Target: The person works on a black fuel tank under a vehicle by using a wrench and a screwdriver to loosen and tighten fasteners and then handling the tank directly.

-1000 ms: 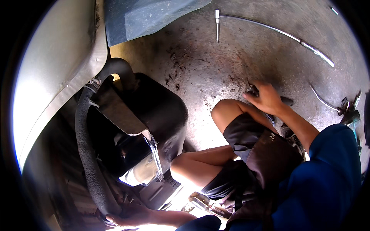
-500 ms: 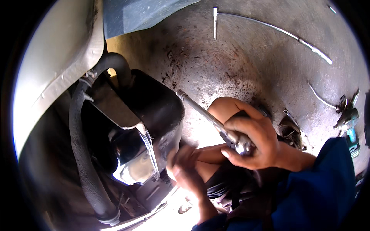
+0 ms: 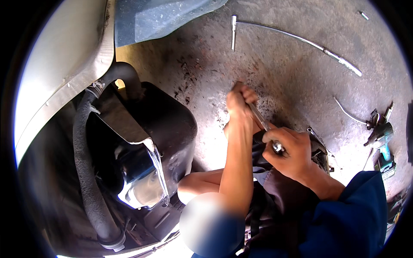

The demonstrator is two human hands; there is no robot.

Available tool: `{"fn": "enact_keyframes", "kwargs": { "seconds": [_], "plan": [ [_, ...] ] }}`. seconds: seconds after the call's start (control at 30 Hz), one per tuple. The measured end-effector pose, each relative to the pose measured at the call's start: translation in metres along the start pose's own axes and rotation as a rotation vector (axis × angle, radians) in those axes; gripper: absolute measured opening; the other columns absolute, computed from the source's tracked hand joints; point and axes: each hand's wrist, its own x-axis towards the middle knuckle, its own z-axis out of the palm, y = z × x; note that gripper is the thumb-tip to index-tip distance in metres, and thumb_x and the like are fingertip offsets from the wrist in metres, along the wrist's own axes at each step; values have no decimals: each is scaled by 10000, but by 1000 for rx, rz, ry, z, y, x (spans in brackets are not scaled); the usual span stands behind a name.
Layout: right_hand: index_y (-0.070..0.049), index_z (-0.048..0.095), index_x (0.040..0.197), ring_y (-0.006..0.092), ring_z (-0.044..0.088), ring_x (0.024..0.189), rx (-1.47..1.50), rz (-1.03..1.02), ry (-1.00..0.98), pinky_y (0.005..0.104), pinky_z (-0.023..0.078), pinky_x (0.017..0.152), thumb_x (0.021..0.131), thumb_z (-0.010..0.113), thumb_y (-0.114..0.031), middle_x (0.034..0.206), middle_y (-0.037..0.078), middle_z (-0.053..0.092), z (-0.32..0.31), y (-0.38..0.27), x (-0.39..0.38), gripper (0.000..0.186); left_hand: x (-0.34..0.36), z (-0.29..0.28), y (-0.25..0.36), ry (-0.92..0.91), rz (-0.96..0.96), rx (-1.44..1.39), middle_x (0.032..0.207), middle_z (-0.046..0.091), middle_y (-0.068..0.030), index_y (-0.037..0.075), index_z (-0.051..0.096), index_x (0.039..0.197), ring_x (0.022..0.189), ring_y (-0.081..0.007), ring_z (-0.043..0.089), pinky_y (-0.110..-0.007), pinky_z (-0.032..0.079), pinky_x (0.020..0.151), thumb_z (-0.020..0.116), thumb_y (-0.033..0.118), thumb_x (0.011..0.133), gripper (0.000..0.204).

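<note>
A long metal socket wrench (image 3: 260, 117) slants across in front of my knees. My right hand (image 3: 291, 152) is closed around its near end, with a round chrome end showing between the thumb and fingers. The fingers of my left hand (image 3: 241, 103) are wrapped round the far end of the shaft, hiding its tip and slightly blurred by motion. To the left of my arms stands a black tank (image 3: 172, 114) with a metal strap (image 3: 122, 118) over it. Neither hand touches the tank.
A thick black hose (image 3: 86, 167) curves down beside the tank, under a pale body panel (image 3: 64, 51). On the floor lie a long T-shaped chrome bar (image 3: 292, 36), a teal cordless power tool (image 3: 382, 142), a thin tube (image 3: 350, 112), a spanner (image 3: 316, 136) and a small socket (image 3: 364, 15).
My left hand has moved up and away from beside the tank onto the wrench's far end. The wrench has swung right, its far end now farther from the tank.
</note>
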Motion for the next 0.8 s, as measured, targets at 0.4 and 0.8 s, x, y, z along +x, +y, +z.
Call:
{"fn": "enact_keyframes", "kwargs": {
  "seconds": [0.4, 0.8],
  "plan": [
    [32, 446, 1291, 471, 607, 950, 151, 60, -362, 520, 487, 809, 942, 544, -130, 1051, 317, 602, 55, 56, 17, 397, -27, -40, 10, 40, -149, 876, 739, 538, 13, 24, 675, 1022, 602, -112, 479, -243, 392, 534, 620, 630, 877, 626],
    [-28, 492, 1289, 447, 641, 981, 271, 239, -371, 466, 515, 853, 994, 527, -219, 1079, 256, 642, 50, 36, 27, 353, 43, -95, -5, -78, 111, 1387, 746, 567, -107, -43, 602, 1038, 698, -255, 595, -356, 504, 663, 506, 244, 948, 315]
  ]
}}
